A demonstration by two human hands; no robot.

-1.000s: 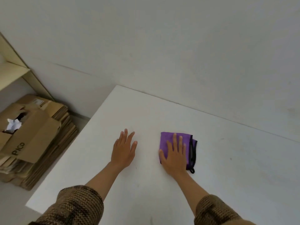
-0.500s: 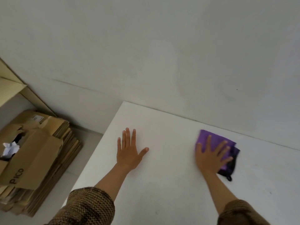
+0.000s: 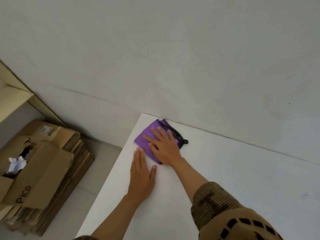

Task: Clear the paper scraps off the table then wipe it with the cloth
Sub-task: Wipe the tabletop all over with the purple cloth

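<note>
The folded purple cloth with black trim (image 3: 146, 135) sits up at the far left corner of the white counter (image 3: 242, 179), pretty much against the pale wall (image 3: 173, 58). The person's right hand (image 3: 164, 148) is lying flat on top of it, fingers straight and spread, palm pressing down. So there's no real grip there, nothing curled round the fabric. A little black hanging loop (image 3: 185, 141) pokes out of the cloth on the right side.

The left hand (image 3: 141, 177) is flat on the bare counter just beside the cloth, fingers together and straight, thumb out to the side, holding nothing. Its fingertips come right up near the cloth's near edge; can't tell if they actually touch it.

A brown patterned knit sleeve (image 3: 216, 205) covers the right forearm. Down on the floor at left there's a stack of flattened cardboard (image 3: 74, 153) with an open brown cardboard box marked PICO (image 3: 43, 170) on it, and a crumpled white paper scrap (image 3: 16, 164) inside.
</note>
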